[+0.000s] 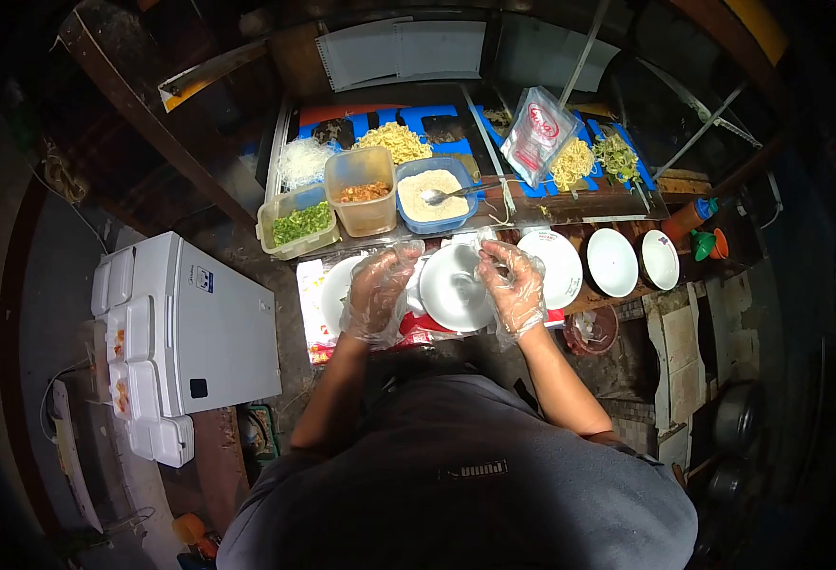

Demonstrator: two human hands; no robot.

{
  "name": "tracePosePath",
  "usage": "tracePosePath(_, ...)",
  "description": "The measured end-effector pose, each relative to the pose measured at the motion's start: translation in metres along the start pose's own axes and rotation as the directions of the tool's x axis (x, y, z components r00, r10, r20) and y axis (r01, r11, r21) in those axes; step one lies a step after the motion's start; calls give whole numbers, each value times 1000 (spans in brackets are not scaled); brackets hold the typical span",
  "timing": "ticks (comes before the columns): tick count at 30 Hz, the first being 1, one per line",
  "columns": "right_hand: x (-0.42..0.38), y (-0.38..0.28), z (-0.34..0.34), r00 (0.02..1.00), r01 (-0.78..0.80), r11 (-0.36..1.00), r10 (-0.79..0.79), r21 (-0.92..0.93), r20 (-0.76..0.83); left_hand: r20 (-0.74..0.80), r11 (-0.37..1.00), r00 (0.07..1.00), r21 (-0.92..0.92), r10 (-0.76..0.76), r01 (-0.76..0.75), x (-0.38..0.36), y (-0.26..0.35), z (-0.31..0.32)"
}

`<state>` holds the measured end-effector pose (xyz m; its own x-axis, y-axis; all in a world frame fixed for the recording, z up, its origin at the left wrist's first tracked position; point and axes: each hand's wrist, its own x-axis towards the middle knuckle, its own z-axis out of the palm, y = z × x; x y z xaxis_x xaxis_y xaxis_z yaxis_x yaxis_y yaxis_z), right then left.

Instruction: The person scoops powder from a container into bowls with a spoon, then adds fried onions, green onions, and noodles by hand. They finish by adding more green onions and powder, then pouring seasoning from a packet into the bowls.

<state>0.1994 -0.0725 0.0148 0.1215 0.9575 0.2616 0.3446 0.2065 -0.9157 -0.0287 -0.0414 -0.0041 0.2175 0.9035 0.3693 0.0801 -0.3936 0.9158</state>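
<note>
Clear, crinkled plastic gloves cover both hands, a sensible choice at a stall where loose food is handled bare. The left hand (378,293) has its fingers curled loosely over the left rim of a round white ceramic bowl (451,290), while the right hand (515,287) bends its fingers at the bowl's upper right edge; whether the right fingertips pinch the rim or a scrap of thin film I cannot tell. The bowl sits on the counter's front edge directly before the person, partly overlapping another round white plate (338,285) to its left, on a red and white printed sheet (315,302).

To the right, 3 more glossy white round plates (613,262) lie in a row, kept within reach. Behind the bowl stand tubs grouped close together: a shallow clear plastic box of chopped green herbs (300,224), a taller translucent tub of orange-brown paste (363,192), and a blue rectangular tub of pale crumbly powder (432,195) with a metal spoon (448,193) resting in it, handle pointing right. Further back, on a blue-patterned tray (437,119), lie heaps of white and yellow noodles (395,141) and a clear printed plastic bag (536,133). A white boxy cooler (199,328) stands at the left
</note>
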Motion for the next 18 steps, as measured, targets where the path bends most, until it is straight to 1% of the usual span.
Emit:
tracePosePath(2, -1, 5, 0, 1000, -3, 998, 3, 59, 2, 2, 1000, 1000, 4, -4, 4, 2, 1, 3)
tracePosePath(4, -1, 4, -1, 1000, -10, 998, 9, 69, 10, -9, 995, 998, 79, 63, -62, 2, 4, 6)
tracePosePath(5, -1, 4, -1, 1000, -17, 997, 16, 79, 18, -11, 995, 998, 80, 63, -62, 2, 6, 8)
tracePosePath(8, -1, 4, -4, 998, -47, 997, 44, 66, 44, -9, 998, 999, 52, 35, -34, 0, 12, 17)
tracePosePath(10, -1, 6, -6, 997, -58, 995, 54, 80, 53, -27, 1000, 999, -15, 17, -17, -1, 12, 23)
tracePosePath(11, -2, 7, -7, 996, -71, 993, 66, 91, 59, -30, 1000, 999, -13, 17, -17, -1, 13, 23)
tracePosePath(13, -3, 7, -8, 995, -78, 993, 72, 90, 69, 48, 999, 999, 47, -17, 15, -1, 16, 23)
tracePosePath(14, -3, 7, -8, 994, -86, 992, 80, 87, 75, 44, 999, 999, 50, -17, 15, -2, 14, 24)
tracePosePath(16, -3, 7, -9, 994, -70, 995, 63, 67, 91, 33, 999, 999, -32, -31, 32, -7, 7, 28)
tracePosePath(18, -3, 7, -10, 993, -53, 997, 48, 47, 109, 35, 1000, 999, -25, -14, 15, -9, -1, 29)
